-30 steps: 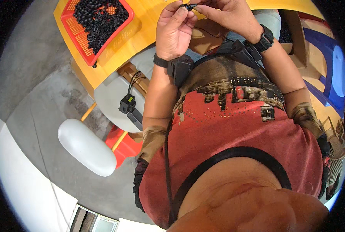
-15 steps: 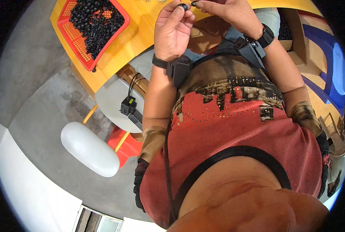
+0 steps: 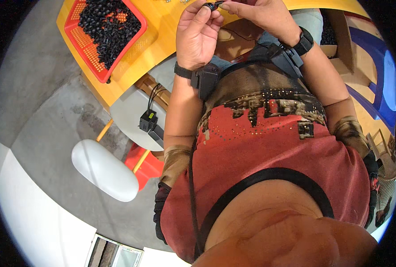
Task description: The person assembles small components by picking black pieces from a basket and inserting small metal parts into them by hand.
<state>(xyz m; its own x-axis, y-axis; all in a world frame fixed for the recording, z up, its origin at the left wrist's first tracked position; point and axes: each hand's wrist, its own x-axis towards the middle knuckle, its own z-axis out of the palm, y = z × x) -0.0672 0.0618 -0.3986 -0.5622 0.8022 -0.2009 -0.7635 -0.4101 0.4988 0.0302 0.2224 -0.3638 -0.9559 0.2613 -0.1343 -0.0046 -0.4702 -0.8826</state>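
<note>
We pinch the small black part (image 3: 212, 6) between left hand (image 3: 197, 36) and right hand (image 3: 261, 14); a firm, steady grip above the worktop (image 3: 162, 31) suits best.

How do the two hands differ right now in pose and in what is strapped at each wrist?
The left hand is turned palm up, fingers curled upward; the right hand shows its back, fingers pointing left. The left wrist carries a thin black band with a black box; the right wrist carries a broader black watch-like band. Both hands pinch the same small black part between fingertips, above the yellow table.
</note>
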